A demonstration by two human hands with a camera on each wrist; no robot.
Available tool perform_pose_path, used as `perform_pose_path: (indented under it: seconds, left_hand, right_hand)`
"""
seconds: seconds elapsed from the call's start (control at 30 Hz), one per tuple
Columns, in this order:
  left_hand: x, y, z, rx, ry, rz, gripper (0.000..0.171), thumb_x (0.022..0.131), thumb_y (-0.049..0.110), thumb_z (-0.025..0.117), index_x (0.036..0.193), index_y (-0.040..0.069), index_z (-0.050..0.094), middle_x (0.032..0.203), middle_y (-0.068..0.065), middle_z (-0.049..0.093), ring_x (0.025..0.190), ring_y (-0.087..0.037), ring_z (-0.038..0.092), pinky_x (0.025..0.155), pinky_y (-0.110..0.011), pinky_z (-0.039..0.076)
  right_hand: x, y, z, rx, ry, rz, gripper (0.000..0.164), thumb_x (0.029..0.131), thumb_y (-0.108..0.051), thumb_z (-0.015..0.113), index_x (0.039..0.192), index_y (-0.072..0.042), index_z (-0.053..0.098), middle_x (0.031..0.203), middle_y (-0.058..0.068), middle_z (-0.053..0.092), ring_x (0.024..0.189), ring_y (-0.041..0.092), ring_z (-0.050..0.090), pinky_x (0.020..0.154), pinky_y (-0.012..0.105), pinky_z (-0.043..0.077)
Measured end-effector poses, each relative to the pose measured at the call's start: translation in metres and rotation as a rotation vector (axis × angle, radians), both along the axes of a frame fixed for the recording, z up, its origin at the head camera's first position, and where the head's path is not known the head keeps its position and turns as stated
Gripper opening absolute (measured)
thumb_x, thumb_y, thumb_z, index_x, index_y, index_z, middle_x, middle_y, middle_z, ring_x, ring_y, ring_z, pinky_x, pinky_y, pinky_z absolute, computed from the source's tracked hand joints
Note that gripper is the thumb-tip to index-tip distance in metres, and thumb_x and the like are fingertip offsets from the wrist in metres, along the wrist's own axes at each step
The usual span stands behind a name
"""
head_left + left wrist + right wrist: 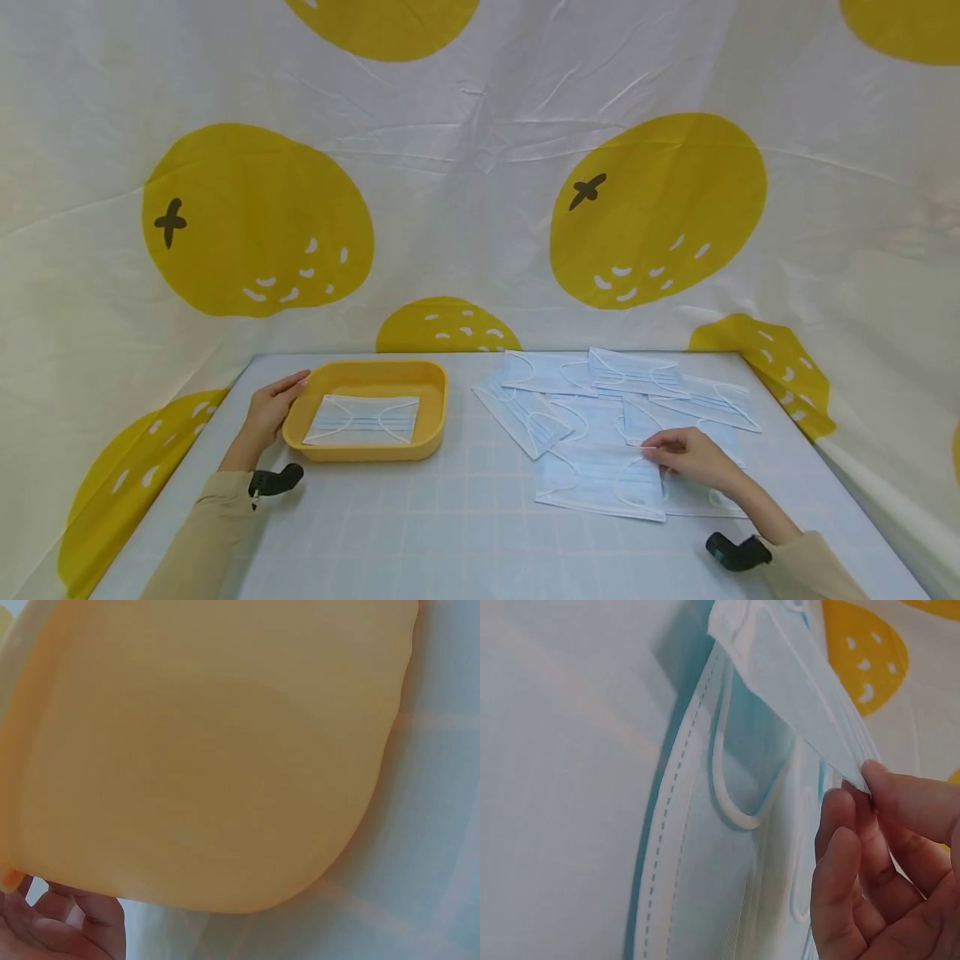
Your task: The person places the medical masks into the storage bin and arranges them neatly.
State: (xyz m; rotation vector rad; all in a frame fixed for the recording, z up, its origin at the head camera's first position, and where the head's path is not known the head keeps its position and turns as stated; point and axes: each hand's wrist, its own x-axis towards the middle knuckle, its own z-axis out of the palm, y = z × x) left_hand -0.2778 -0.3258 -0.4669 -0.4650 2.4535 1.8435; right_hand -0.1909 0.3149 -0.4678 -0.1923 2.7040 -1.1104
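Note:
At the tray's left end, my left hand [272, 410] grips the rim of the yellow plastic tray [365, 452]. The left wrist view shows the tray's side wall [210, 787] close up, with the hand [64, 922] at its edge. One light-blue disposable face mask [363, 419] lies flat in the tray, ear loops up. My right hand [693, 457] pinches the upper right corner of another face mask [600, 479] at the front of a loose pile. In the right wrist view, thumb and fingertips hold that mask's [799, 697] corner, lifted above a mask [697, 847] beneath.
Several overlapping face masks [555, 371] spread over the right half of the table [450, 533], some near its back edge. A white curtain [465, 208] with yellow fruit prints hangs behind and along both sides. A black wrist camera [738, 552] sits on the right wrist.

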Motion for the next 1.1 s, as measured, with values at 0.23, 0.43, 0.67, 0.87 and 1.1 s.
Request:
perform_pose_path:
  seconds: [0.23,0.43,0.67,0.87,1.1]
  left_hand:
    - [-0.001,0.0,-0.002,0.0,-0.003,0.0,0.058,0.099,0.039,0.05,0.147,0.008,0.038,0.154,-0.014,0.033,0.107,0.004,0.05,0.073,-0.002,0.047]
    - [-0.002,0.001,-0.001,-0.008,-0.013,0.008,0.057,0.099,0.039,0.05,0.147,0.009,0.039,0.154,-0.013,0.033,0.123,-0.009,0.048,0.077,-0.003,0.048]
    - [-0.002,0.001,-0.001,-0.015,-0.02,0.006,0.058,0.099,0.04,0.048,0.147,0.01,0.037,0.155,-0.011,0.032,0.139,-0.023,0.036,0.095,-0.014,0.046]
    - [-0.003,0.001,-0.002,-0.018,-0.028,0.012,0.06,0.099,0.042,0.048,0.147,0.009,0.037,0.155,-0.011,0.032,0.139,-0.024,0.036,0.102,-0.021,0.043]
    - [-0.003,-0.001,-0.002,-0.008,-0.036,0.015,0.06,0.098,0.042,0.049,0.148,0.01,0.037,0.156,-0.011,0.032,0.139,-0.025,0.036,0.099,-0.02,0.045]
  right_hand:
    - [0.004,0.006,0.007,0.001,0.008,0.003,0.032,0.09,-0.026,0.066,0.107,0.002,0.07,0.08,0.003,0.067,0.064,0.017,0.057,0.059,0.021,0.052]
    - [0.007,0.011,0.016,0.007,0.0,0.009,0.032,0.091,-0.024,0.066,0.108,0.002,0.069,0.079,0.004,0.065,0.065,0.017,0.057,0.058,0.023,0.051]
    - [0.006,0.019,0.023,-0.013,-0.015,0.023,0.036,0.091,-0.028,0.066,0.111,0.002,0.068,0.076,0.004,0.063,0.065,0.02,0.058,0.06,0.024,0.052]
    - [0.006,0.026,0.028,-0.057,-0.021,0.089,0.034,0.093,-0.024,0.063,0.111,0.004,0.067,0.076,0.007,0.063,0.062,0.014,0.057,0.059,0.025,0.051]
    - [0.005,0.027,0.034,-0.091,-0.021,0.096,0.033,0.094,-0.023,0.062,0.112,0.005,0.066,0.074,0.007,0.063,0.063,0.013,0.057,0.06,0.025,0.053]
